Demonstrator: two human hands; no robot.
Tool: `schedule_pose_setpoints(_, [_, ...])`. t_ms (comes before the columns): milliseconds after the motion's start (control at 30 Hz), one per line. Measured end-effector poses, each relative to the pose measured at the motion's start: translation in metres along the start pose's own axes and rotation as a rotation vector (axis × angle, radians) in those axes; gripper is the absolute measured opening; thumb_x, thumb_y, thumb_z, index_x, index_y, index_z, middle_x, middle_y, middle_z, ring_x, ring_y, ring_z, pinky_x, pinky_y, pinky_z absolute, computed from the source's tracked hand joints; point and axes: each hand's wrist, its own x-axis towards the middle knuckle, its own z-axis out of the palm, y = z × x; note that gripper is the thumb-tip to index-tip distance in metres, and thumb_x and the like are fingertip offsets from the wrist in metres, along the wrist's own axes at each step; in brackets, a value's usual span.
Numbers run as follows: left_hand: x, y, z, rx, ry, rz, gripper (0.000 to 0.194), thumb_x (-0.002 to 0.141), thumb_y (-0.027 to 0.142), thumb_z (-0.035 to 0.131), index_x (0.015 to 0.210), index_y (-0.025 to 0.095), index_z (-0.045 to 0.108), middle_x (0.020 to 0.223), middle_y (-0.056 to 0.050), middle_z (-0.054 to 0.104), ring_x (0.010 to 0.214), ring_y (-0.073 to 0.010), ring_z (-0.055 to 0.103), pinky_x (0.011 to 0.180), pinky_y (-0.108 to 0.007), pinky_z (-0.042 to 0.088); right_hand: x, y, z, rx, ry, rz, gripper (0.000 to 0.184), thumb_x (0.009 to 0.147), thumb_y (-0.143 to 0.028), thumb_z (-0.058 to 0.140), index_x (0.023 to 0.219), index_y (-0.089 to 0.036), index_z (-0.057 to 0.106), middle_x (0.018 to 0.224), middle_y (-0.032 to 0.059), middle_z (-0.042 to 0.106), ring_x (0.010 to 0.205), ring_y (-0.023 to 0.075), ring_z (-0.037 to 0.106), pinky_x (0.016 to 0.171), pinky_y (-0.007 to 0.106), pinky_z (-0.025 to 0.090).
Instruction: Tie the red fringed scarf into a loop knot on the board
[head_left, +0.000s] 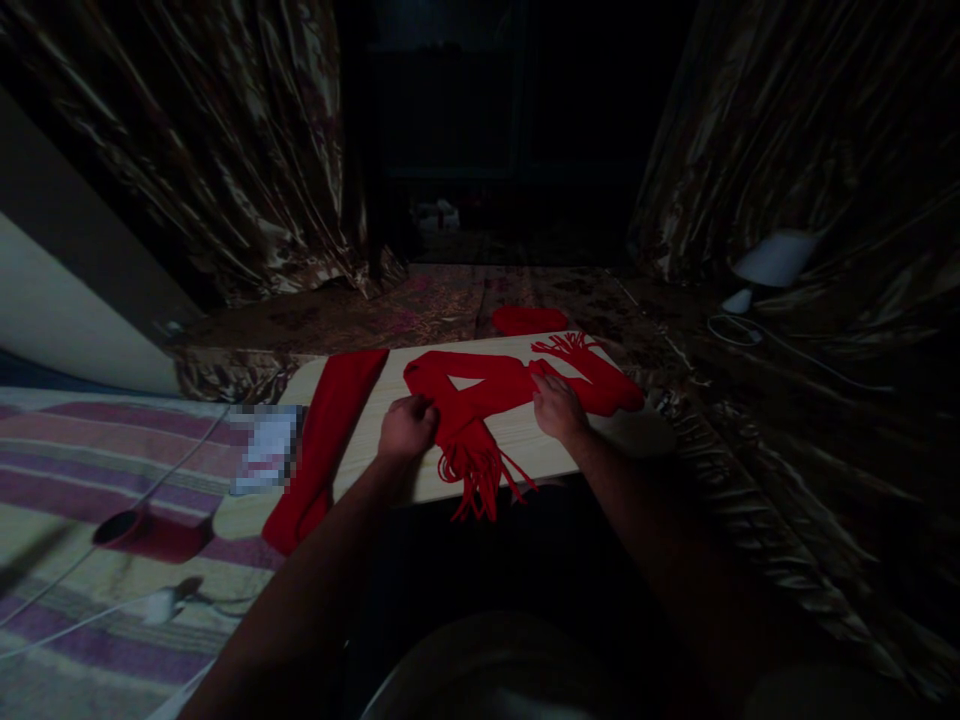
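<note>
A red fringed scarf (pixel 487 390) lies bent on a pale wooden board (pixel 525 440), with one fringed end hanging over the near edge and the other fringe at the far right. My left hand (pixel 406 427) is closed on the scarf's left fold. Lying flat on the scarf near the middle right, my right hand (pixel 559 408) has its fingers stretched out. A second red scarf (pixel 322 450) lies folded in a long strip on the board's left end. Another red piece (pixel 529 320) sits just beyond the board's far edge.
A striped cloth (pixel 90 560) covers the surface at left, with a dark red cup (pixel 142 532), white cables and a small white plug (pixel 161 605). A white lamp (pixel 772 262) stands at right. Shiny patterned curtains hang on both sides; the room is dark.
</note>
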Motion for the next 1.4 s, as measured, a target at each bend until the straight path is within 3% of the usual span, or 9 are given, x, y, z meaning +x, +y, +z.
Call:
schedule_pose_setpoints(333, [-0.0004, 0.0003, -0.0014, -0.049, -0.004, -0.002, 0.037, 0.089, 0.038, 0.051, 0.11, 0.02, 0.076, 0.122, -0.01, 0.072, 0.115, -0.0273, 0.064, 0.101, -0.038, 0.048, 0.0005, -0.0018, -0.0023, -0.005, -0.058, 0.037, 0.053, 0.095, -0.021, 0.041, 0.147, -0.013, 0.046, 0.142, 0.0151, 0.055, 0.133, 0.026, 0.044, 0.114, 0.042, 0.029])
schedule_pose_setpoints(600, [-0.0012, 0.0047, -0.0037, -0.057, -0.013, -0.028, 0.037, 0.088, 0.037, 0.052, 0.111, 0.02, 0.075, 0.12, -0.01, 0.072, 0.113, -0.0259, 0.065, 0.1, -0.037, 0.049, -0.0006, -0.0043, -0.0082, 0.007, -0.016, 0.007, 0.051, 0.096, -0.022, 0.041, 0.145, -0.011, 0.05, 0.137, 0.0155, 0.059, 0.127, 0.0263, 0.049, 0.111, 0.039, 0.034])
schedule_pose_setpoints(1400, [-0.0008, 0.0035, -0.0019, -0.076, 0.013, -0.022, 0.034, 0.088, 0.036, 0.054, 0.108, 0.02, 0.076, 0.118, -0.01, 0.073, 0.113, -0.0263, 0.065, 0.101, -0.036, 0.048, -0.0005, 0.0008, -0.0015, -0.01, 0.001, -0.013, 0.052, 0.095, -0.021, 0.04, 0.144, -0.009, 0.05, 0.138, 0.0163, 0.058, 0.129, 0.0269, 0.048, 0.112, 0.041, 0.033])
